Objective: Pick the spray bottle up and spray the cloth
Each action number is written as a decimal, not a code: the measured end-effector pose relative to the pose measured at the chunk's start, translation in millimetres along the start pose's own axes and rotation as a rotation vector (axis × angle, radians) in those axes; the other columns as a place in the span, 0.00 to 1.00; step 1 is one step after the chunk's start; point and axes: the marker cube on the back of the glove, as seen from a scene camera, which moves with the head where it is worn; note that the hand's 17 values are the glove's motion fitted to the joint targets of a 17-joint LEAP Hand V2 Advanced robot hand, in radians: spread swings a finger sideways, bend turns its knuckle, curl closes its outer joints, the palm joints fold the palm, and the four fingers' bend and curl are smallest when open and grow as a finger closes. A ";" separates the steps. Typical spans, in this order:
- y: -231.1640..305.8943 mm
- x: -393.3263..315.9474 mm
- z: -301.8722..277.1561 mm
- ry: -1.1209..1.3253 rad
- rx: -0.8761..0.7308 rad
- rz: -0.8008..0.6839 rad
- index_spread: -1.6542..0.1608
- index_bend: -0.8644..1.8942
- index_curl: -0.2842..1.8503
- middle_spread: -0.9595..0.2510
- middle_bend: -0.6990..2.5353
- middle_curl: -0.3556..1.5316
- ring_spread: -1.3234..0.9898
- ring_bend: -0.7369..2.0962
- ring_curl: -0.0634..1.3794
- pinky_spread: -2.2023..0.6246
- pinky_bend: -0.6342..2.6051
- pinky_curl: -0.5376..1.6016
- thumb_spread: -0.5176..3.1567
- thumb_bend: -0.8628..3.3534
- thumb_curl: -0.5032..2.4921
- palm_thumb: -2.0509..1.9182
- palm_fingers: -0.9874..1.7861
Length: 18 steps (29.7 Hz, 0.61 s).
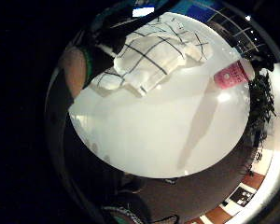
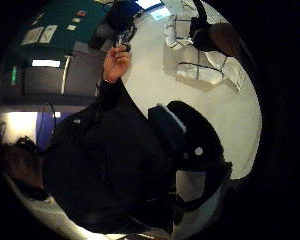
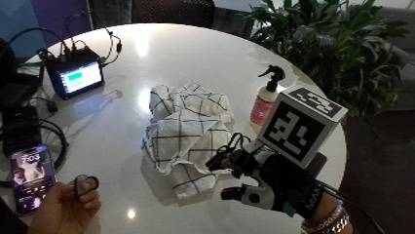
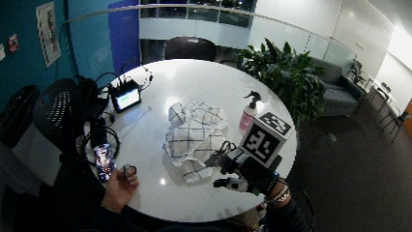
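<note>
Where plants [image 3: 324, 44] crowd, a white round table [image 3: 188, 48] stands.

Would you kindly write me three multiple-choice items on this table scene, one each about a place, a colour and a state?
1. Where does the spray bottle stand?
A. on the cloth
B. on the table beside the cloth, toward the plant
C. by the phone

2. What pattern does the cloth have?
A. white with dark grid lines
B. plain red
C. green stripes

3. What is the gloved right hand doing?
A. gripping the bottle
B. holding nothing, near the cloth's edge
C. pressing the small screen

Answers: 1 B, the outside view shows it upright on the white table between cloth and plant; 2 A, dark checks on white; 3 B, its fingers hold nothing and the bottle stands apart.
</note>
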 end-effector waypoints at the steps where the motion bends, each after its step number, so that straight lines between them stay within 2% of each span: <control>1: 0.0 0.1 0.1 0.000 0.000 0.000 0.80 0.42 0.18 0.76 0.31 0.24 0.55 0.38 0.11 0.81 0.28 0.28 0.25 0.26 0.19 0.60 0.66; 9: -1.3 2.1 1.1 0.000 0.013 0.009 0.74 0.41 0.24 0.73 0.30 0.29 0.54 0.39 0.19 0.84 0.28 0.34 0.37 0.26 0.20 0.62 0.64; 18: -15.0 21.1 -27.3 0.047 0.219 0.079 0.72 0.39 0.26 0.72 0.30 0.32 0.53 0.37 0.22 0.85 0.26 0.35 0.43 0.26 0.21 0.63 0.66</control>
